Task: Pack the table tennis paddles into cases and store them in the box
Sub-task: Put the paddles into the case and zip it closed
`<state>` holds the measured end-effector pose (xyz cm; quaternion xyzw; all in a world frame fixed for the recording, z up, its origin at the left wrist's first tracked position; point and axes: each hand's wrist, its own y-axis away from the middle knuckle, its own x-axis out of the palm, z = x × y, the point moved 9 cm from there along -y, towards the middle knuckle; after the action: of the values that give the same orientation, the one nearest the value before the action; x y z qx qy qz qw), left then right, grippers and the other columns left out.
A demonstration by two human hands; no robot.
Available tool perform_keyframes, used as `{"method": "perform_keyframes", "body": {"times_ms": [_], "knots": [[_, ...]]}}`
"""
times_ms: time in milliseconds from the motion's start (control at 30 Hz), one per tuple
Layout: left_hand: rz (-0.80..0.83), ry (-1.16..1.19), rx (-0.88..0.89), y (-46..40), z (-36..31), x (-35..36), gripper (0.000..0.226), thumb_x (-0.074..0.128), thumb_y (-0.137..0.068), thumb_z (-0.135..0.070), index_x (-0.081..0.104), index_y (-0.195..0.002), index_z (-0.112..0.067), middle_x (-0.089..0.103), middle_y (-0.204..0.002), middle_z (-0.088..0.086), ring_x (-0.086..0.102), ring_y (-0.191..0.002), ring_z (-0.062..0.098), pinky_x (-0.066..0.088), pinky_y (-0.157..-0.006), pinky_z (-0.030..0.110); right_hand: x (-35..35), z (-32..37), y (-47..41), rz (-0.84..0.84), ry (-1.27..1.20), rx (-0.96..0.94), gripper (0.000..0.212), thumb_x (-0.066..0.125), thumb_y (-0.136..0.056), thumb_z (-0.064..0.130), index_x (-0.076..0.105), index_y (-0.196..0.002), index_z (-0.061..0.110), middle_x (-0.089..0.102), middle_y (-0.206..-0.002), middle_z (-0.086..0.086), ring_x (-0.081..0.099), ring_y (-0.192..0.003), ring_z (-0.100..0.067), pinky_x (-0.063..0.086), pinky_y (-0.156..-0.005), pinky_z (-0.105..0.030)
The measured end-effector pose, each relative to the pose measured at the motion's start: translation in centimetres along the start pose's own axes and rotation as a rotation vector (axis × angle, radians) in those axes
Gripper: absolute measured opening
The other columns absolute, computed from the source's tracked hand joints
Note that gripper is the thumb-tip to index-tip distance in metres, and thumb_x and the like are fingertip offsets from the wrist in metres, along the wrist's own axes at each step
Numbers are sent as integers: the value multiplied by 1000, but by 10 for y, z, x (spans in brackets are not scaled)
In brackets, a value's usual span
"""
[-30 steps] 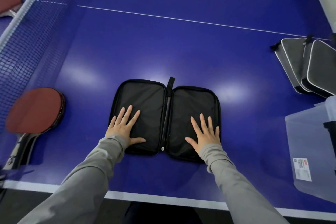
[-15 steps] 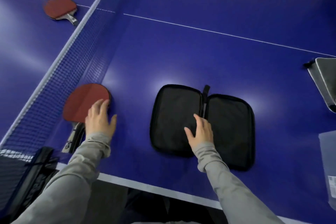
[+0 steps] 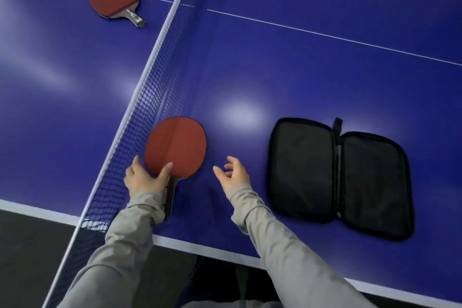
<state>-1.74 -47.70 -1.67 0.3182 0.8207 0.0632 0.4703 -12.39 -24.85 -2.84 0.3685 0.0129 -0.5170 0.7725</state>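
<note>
A red paddle [image 3: 177,145] lies beside the net, handle toward me. My left hand [image 3: 145,177] grips it at the base of the blade, thumb on the red rubber and fingers at its left edge. My right hand [image 3: 233,174] hovers just right of the paddle, fingers loosely curled and holding nothing. A black paddle case [image 3: 340,175] lies unzipped and spread flat to the right, nothing inside it. A second red paddle [image 3: 115,1] lies on the far side of the net, at the upper left.
The net [image 3: 150,92] runs diagonally from the near edge up to the top centre, close to my left hand. The blue table [image 3: 300,70] has a white centre line and a white near edge. Dark floor shows below.
My view has swung left. My left hand has closed round the near paddle's blade base. My right hand has left the case and moved left toward the paddle.
</note>
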Motion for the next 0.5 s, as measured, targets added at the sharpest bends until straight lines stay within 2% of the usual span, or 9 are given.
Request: {"method": "perform_keyframes", "body": {"times_ms": [133,233,367,500], "knots": [[155,5,-158,13,32,12,103,81,-61,-49,30,-140,-5,34,-140,20,35,-131,38,31,-109,48,22,20,-15,9,-6,33,55,62,-86,29,41,-134,10,54,-127,-9,58,-105,-22,43,-92,-28],[235,-104,-145,19,41,26,85,83,-63,-41,43,-126,-2,43,-129,19,43,-121,36,36,-103,43,26,31,-24,-4,24,31,55,62,-86,29,42,-134,10,54,-128,-10,58,-106,-22,40,-87,-21],[259,-244,-84,17,33,36,49,72,-73,-30,50,-107,-2,48,-118,17,48,-110,35,41,-88,40,18,28,-27,-55,47,41,52,62,-86,27,43,-132,10,53,-127,-10,58,-105,-23,42,-90,-25],[220,-278,-65,15,31,34,43,66,-76,-31,48,-101,-2,51,-113,16,52,-104,37,38,-76,38,3,14,-23,-98,64,74,48,62,-86,27,46,-129,13,54,-125,-8,58,-104,-22,43,-90,-26]]}}
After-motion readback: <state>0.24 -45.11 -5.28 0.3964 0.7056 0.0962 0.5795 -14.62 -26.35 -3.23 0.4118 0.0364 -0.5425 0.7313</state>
